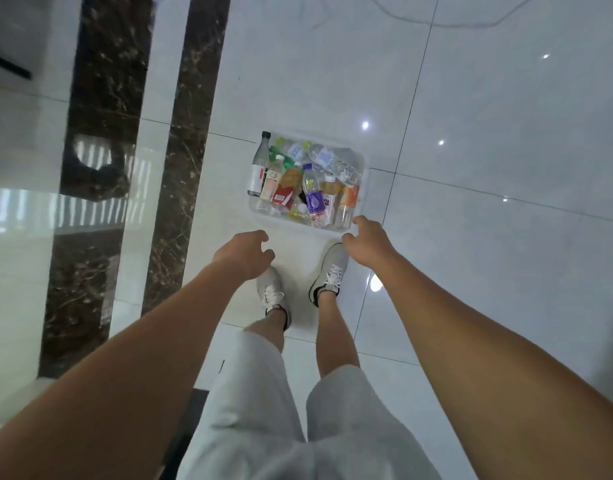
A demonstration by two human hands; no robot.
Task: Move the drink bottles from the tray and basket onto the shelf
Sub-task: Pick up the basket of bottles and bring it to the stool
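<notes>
- Drink bottles (307, 181) were piled every which way in a clear tray (255, 211) on the glossy white floor tiles (488, 133), right in front of the person's grey sneakers (270, 289).
- A purple-label bottle (313, 199) lay near the front, and a black-capped one (259, 164) ran along the left side.
- Left hand (244, 252) hung short of the tray, fingers loosely curled, holding nothing.
- Right hand (369, 242) was by the tray's near right corner, empty too. Couldn't tell if it touched the rim.

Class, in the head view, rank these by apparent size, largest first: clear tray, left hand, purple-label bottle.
1. clear tray
2. left hand, though nearness to the camera inflates it
3. purple-label bottle
</notes>
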